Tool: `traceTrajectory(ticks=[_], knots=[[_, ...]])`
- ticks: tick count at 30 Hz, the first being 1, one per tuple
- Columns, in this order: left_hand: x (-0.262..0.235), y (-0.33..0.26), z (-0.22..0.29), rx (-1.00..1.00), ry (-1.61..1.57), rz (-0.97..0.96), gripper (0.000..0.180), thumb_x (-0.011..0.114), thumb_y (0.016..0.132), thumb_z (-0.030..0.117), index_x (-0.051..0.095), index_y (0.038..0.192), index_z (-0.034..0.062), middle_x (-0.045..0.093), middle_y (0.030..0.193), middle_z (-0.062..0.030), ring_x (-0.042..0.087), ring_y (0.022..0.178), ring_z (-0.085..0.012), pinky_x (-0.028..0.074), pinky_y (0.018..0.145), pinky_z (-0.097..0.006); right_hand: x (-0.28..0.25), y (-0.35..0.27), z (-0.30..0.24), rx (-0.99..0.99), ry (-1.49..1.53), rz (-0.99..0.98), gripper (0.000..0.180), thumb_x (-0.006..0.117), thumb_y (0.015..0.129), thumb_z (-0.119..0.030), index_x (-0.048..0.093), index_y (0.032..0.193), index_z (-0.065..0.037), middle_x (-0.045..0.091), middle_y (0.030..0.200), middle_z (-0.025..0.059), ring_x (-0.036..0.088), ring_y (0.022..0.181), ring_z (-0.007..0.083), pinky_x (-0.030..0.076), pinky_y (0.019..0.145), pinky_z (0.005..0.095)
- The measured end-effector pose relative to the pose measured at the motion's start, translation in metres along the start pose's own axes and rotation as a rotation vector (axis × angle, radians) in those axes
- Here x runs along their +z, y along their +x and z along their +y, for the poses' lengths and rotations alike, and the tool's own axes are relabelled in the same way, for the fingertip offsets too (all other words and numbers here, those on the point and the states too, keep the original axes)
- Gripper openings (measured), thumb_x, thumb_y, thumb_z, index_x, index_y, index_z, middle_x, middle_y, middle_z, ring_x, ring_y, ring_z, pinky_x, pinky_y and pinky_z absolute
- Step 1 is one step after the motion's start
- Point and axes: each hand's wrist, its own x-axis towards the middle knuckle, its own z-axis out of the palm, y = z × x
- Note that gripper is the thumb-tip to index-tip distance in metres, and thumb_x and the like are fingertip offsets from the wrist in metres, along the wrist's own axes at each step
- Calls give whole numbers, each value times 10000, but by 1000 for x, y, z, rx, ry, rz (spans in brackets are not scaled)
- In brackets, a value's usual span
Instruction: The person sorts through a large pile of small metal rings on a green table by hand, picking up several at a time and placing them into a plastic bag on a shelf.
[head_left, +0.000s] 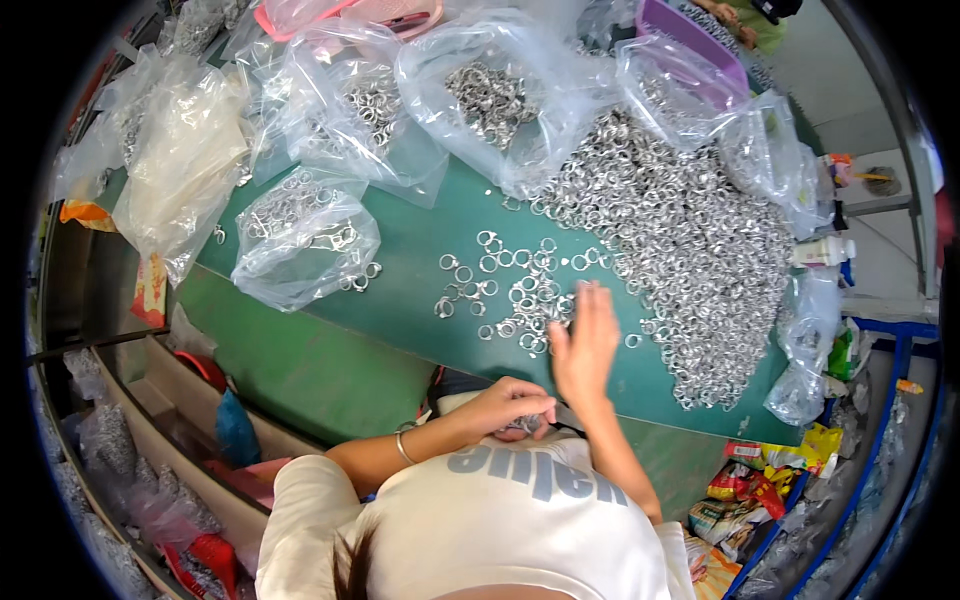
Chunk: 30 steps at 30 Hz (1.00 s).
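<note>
My right hand [588,350] lies over the green tabletop with its fingers stretched out, touching the right side of a loose spread of small silver metal rings [535,300]. Close to my body, at the table's near edge, my left hand [508,403] is curled round a few silver rings [524,423]. How many it holds is hidden by the fingers. To the right of my right hand rises a large heap of the same rings [690,260]. A few single rings lie between the spread and the heap.
Clear plastic bags [490,100] holding rings line the far side, with a smaller bag [305,235] at left. A purple basket [690,45] stands far right, and a pink basket [400,15] far left. Snack packets [750,480] fill a blue-framed rack at right. Another person's hand [725,12] shows at top right.
</note>
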Motion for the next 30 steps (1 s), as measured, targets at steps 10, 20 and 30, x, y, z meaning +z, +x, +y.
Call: traceTrajectory(ticks=[10,20,30], knots=[[4,-3,-26,231,-111,68,240,516,943,206,616,878,-2,605,695,-105,369,413,-48,239,362,-203,-15,-30,31,24,-178,59,734,596,867,-366,275,1412,5,221,1462,262,190,1354,460,171,1081,567],[32,-1,-39,225,80,95,218,515,936,181,621,875,1,612,695,-118,383,430,-54,259,366,-206,27,19,-12,-394,174,63,720,655,837,-242,290,1401,17,233,1443,273,213,1338,478,228,1092,514],[51,27,-41,402,250,623,250,565,911,150,623,1118,23,594,755,-41,407,488,-37,276,396,-175,-4,35,50,-306,-20,48,744,553,880,-443,301,1407,17,260,1454,283,185,1381,423,160,1103,558]])
